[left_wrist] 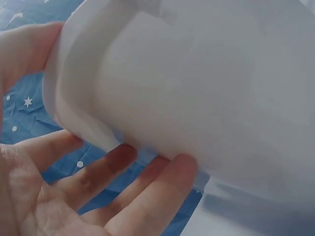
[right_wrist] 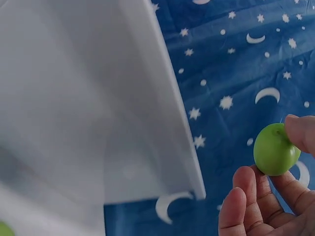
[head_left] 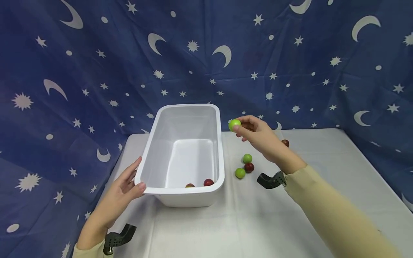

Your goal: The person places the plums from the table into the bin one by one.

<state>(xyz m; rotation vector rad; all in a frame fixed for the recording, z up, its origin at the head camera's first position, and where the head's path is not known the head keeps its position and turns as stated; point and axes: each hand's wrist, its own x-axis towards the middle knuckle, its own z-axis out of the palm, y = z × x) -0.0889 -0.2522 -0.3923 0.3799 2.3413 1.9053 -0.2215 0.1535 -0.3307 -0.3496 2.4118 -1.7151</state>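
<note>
The right hand pinches a smooth, round green ball — glossy, small. The left hand, fingers relaxed, touches the rectangular white plastic tub — near-left corner.

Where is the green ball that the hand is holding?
In the head view, the green ball is pinched in the right hand, in the air just right of the white tub, near its far corner.

A small, round, glossy green fruit is held in the air just right of the white tub's far right corner, level with its rim. The tub is deep, rectangular and upright, with two dark red fruits against its near wall.
</note>
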